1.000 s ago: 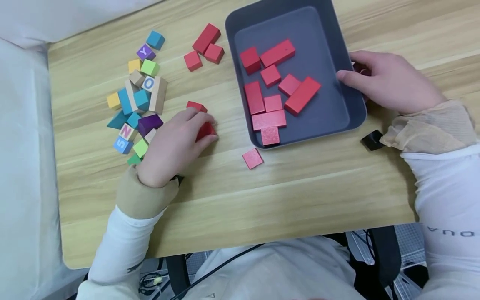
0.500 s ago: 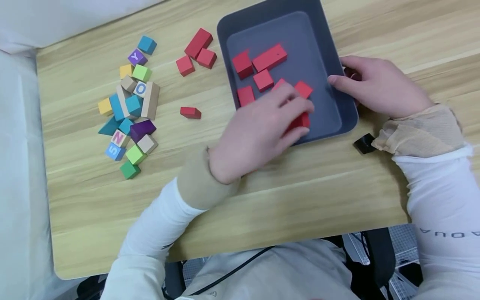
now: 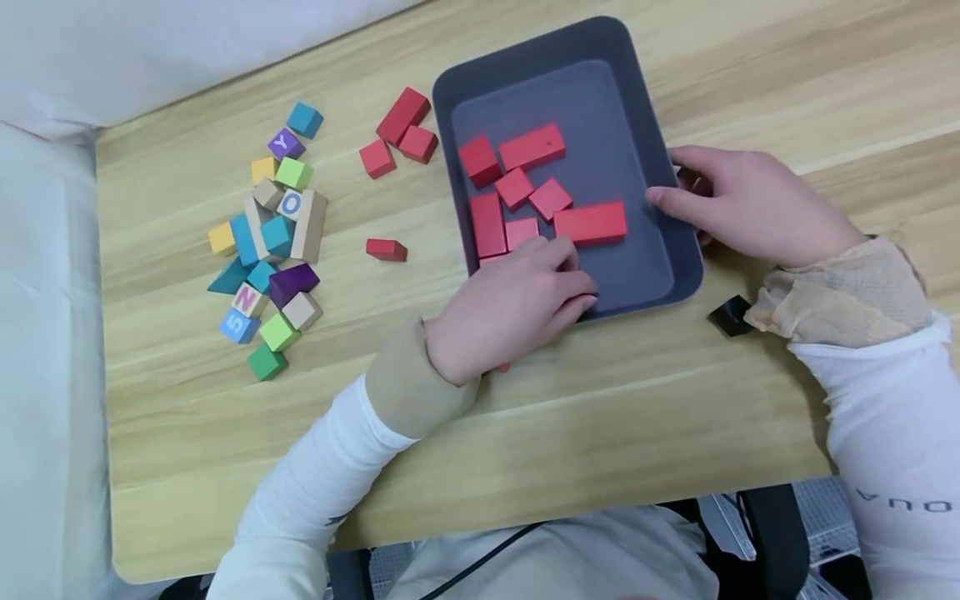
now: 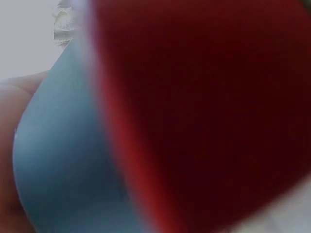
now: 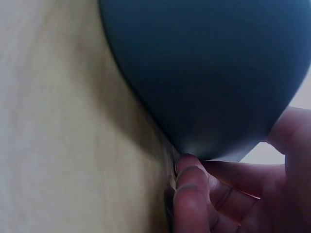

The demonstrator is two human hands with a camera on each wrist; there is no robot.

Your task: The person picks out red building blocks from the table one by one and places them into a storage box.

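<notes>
Several red wooden blocks (image 3: pixel 532 148) lie in the dark grey tray (image 3: pixel 633 271). Over the tray's near left corner, my left hand (image 3: pixel 517 304) reaches down with bent fingers. Its fingertips are low inside the wall, and I cannot tell whether a block is still between them. In the left wrist view a blurred red block (image 4: pixel 204 107) fills much of the picture, close to the tray's wall (image 4: pixel 63 155). My right hand (image 3: pixel 757 204) grips the tray's right side. Its thumb is on the rim, and its fingertips (image 5: pixel 189 170) are under the tray's lower edge.
Three red blocks (image 3: pixel 403 117) cluster left of the tray, and a single red block (image 3: pixel 386 250) lies nearer. Another red block (image 3: pixel 504 367) peeks out under my left wrist. Further left is a group of mixed coloured blocks (image 3: pixel 277 236). The table edge (image 3: pixel 585 521) runs in front of my body.
My left hand has carried a red block from the table at left into the tray's near corner. A long red block there has turned sideways. My right hand keeps its grip.
</notes>
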